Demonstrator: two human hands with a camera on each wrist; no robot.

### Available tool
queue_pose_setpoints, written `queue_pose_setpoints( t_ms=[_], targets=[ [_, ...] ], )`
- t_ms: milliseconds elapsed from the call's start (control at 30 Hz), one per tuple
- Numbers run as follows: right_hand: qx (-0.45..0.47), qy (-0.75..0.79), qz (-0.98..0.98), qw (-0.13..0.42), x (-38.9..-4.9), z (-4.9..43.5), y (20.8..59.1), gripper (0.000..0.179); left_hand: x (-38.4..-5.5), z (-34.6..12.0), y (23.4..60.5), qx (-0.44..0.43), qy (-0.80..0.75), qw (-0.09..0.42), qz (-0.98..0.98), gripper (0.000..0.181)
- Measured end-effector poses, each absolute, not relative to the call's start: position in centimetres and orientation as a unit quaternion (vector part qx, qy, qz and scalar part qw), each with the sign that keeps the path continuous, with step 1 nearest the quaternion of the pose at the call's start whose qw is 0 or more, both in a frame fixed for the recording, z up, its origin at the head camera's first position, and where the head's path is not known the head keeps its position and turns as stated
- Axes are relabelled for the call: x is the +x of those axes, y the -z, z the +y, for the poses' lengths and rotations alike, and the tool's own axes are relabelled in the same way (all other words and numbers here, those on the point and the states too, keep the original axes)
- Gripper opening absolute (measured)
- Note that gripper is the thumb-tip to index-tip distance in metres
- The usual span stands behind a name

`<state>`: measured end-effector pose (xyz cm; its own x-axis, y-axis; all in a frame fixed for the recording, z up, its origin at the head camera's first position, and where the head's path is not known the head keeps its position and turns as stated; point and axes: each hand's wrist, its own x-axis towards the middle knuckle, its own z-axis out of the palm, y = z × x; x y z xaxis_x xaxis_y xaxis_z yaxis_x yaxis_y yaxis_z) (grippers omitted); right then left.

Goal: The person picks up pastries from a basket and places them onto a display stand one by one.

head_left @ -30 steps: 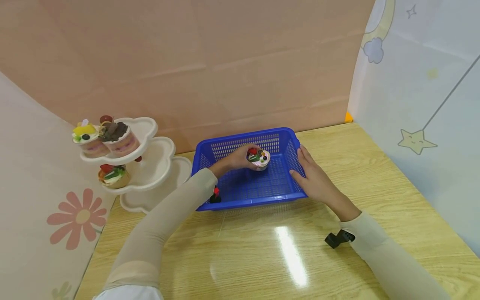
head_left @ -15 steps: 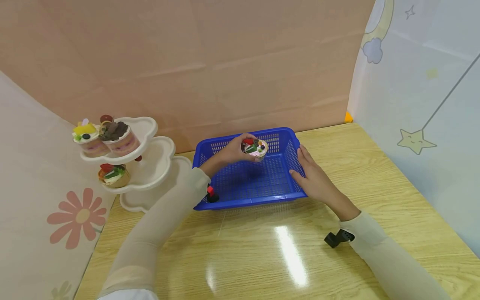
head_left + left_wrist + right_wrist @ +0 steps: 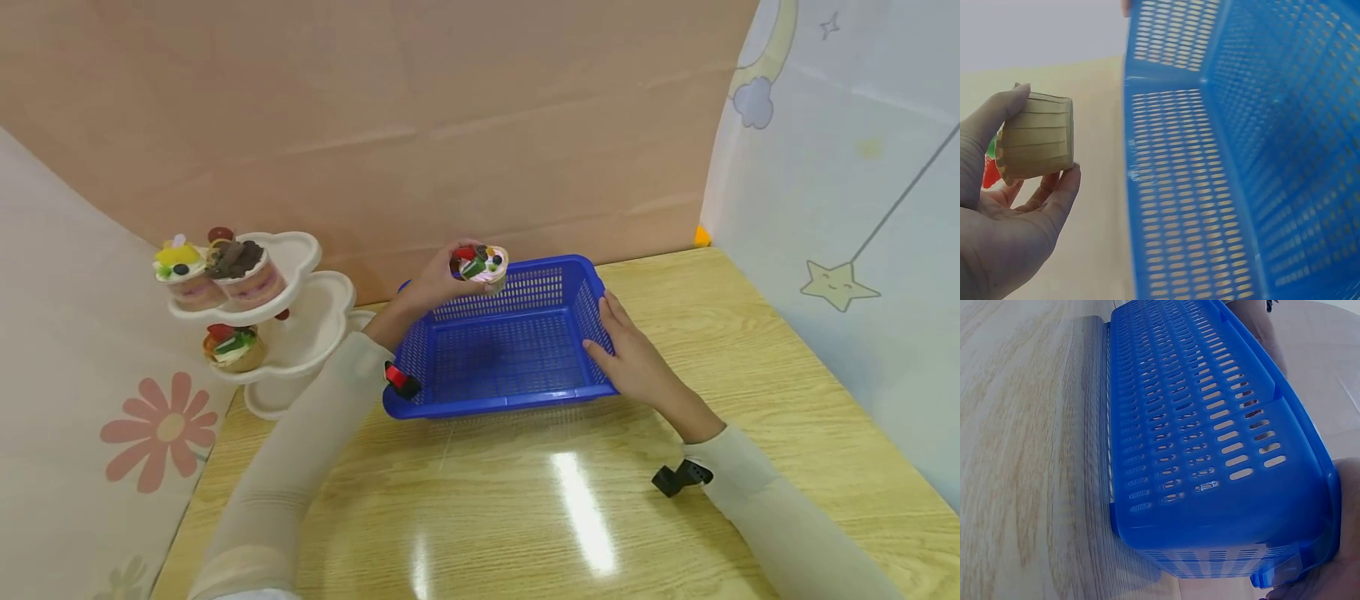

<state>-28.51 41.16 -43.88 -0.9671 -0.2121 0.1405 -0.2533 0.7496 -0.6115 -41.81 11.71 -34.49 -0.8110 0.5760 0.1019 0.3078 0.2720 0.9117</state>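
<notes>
My left hand holds a cupcake topped with cream and fruit above the far left rim of the blue basket. In the left wrist view, thumb and fingers grip the sides of its pale pleated cup, tipped sideways beside the basket wall. My right hand grips the basket's right end, thumb over the rim and fingers along the outside. From the right wrist, the slotted outer wall fills much of the view, with only part of that hand showing at the edge.
To the left stands a white tiered stand with cloud-shaped plates. Its top plate bears a yellow-topped dessert cup and a chocolate-topped one. A fruit tart sits one tier below. Fabric walls border the wooden table.
My left hand has lifted the cupcake up out of the basket and moved it left, toward the far rim. The right hand keeps its grip on the basket, which stays put.
</notes>
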Motion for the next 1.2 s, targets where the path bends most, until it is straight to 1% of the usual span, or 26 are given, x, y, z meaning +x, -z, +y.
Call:
queue_pose_setpoints(
  t_ms=[133,333,467,633,867,1033,1200],
  targets=[
    [0.123,-0.332,-0.935,0.029,-28.5,41.1,43.9,0.072,-41.5,10.7,33.4,0.276,-0.545,0.100,0.786,0.065],
    [0.123,-0.332,-0.935,0.027,-28.4,41.1,43.8,0.072,-41.4,9.0,33.6,0.244,-0.551,0.066,0.795,0.070],
    [0.125,-0.330,-0.935,0.028,-28.3,41.1,43.8,0.072,-40.7,7.7,33.4,0.239,-0.542,0.042,0.805,0.070],
    [0.123,-0.332,-0.935,0.024,-28.3,41.2,43.9,0.072,-39.2,6.3,32.8,0.219,-0.542,0.040,0.810,0.067],
    [0.121,-0.331,-0.935,0.021,-28.2,41.1,44.0,0.072,-35.9,4.6,31.1,0.199,-0.537,0.037,0.819,0.064],
    [0.120,-0.337,-0.933,0.025,-28.3,41.1,43.8,0.073,-35.0,3.1,31.5,0.186,-0.543,0.021,0.819,0.065],
    [0.124,-0.335,-0.933,0.027,-28.4,41.1,43.8,0.072,-35.5,0.8,33.4,0.168,-0.542,0.000,0.824,0.068]
  ],
)
